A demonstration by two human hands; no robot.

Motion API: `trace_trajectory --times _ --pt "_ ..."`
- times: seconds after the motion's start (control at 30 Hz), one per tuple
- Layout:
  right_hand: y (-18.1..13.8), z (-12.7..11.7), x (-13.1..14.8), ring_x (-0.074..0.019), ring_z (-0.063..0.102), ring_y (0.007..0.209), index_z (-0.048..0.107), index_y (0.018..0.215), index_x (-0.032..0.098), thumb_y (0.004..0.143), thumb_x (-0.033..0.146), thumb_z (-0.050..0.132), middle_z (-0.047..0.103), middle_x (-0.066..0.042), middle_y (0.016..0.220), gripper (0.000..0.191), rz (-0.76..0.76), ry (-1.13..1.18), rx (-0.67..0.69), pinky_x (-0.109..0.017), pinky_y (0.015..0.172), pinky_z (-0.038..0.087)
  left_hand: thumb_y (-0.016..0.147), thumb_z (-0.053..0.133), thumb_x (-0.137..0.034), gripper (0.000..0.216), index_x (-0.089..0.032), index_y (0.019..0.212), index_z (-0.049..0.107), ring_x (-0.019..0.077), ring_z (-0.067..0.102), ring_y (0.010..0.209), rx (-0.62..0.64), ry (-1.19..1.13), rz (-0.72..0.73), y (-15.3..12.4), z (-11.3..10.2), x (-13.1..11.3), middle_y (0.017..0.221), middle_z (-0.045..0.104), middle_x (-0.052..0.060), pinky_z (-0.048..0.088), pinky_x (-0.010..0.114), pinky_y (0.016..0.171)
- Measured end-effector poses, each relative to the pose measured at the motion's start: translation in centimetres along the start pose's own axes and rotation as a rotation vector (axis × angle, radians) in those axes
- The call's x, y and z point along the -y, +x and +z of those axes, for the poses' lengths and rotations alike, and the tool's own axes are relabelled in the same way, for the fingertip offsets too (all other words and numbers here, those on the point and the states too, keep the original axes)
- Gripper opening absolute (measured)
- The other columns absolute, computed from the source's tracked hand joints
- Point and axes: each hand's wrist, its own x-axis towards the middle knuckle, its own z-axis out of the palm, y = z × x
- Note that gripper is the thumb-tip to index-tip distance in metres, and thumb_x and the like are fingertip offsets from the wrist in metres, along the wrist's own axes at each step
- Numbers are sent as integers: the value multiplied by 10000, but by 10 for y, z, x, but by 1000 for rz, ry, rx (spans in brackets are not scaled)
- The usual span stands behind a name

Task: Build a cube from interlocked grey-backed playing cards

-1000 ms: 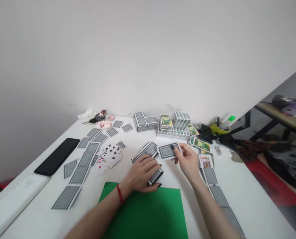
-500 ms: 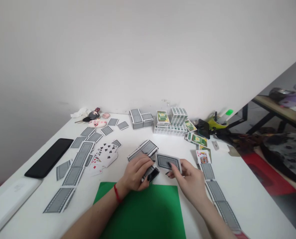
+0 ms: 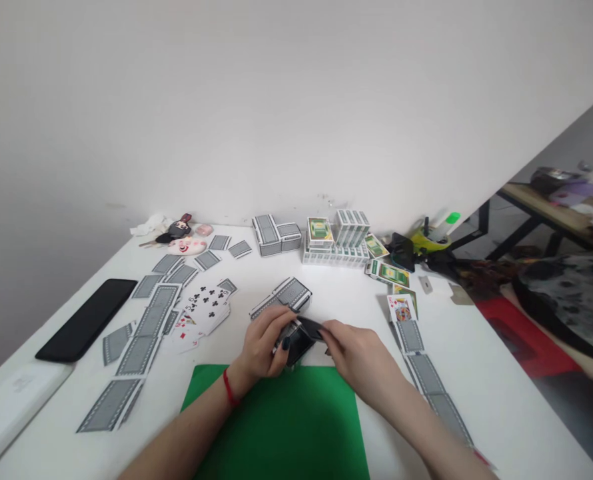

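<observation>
My left hand (image 3: 262,343), with a red string on its wrist, is closed around a small black box-shaped thing (image 3: 299,351); its kind is unclear, as my fingers cover part of it. Between the fingertips of my right hand (image 3: 349,343) is a playing card (image 3: 310,327), dark in shade and tilted. Its near-left edge meets the top of the black thing, but I cannot tell if it goes inside. Just beyond my left hand lie stacks of grey-backed cards (image 3: 292,292). A green sheet (image 3: 276,420) is spread beneath my forearms.
Left are a row of face-down cards (image 3: 149,320), fanned face-up cards (image 3: 209,303), a black phone (image 3: 89,319) and a white box (image 3: 21,407). Card stacks (image 3: 269,237) and card boxes (image 3: 336,255) stand by the wall. Another card row (image 3: 429,375) runs down the right.
My right hand has moved left with the card, bringing it from apart to against the black thing. My left hand has turned that thing slightly. The whole view has shifted a little.
</observation>
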Motion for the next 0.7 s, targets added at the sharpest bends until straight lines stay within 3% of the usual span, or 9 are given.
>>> trace_trajectory --times 0.17,0.37,0.6,0.7 --pt "29 -19 15 -187 630 551 595 687 192 849 126 432 664 -42 602 239 20 -199 162 -255 471 331 807 370 -210 403 -147 1193 466 245 549 994 -26 12 -19 -2 2 1 1078 548 148 505 396 801" --pt "55 -30 27 -159 607 515 625 629 179 735 57 485 668 -55 611 214 -54 -221 259 -239 436 312 806 361 -203 396 -152 1185 463 238 552 975 -28 -5 -19 -2 3 2 1076 552 139 499 385 790" --pt "68 -27 30 -173 611 484 615 537 186 668 60 560 588 -36 448 190 -93 -107 240 -231 466 408 744 423 -174 388 -153 1131 444 233 530 967 -75 -28 -20 -3 5 4 1073 513 133 493 387 788" --pt "76 -27 34 -188 636 521 633 542 147 610 19 603 591 -42 432 148 -58 -144 428 -226 508 438 705 464 -165 356 -159 1060 438 231 523 950 -131 -54 -5 -2 6 5 1046 483 121 492 396 776"
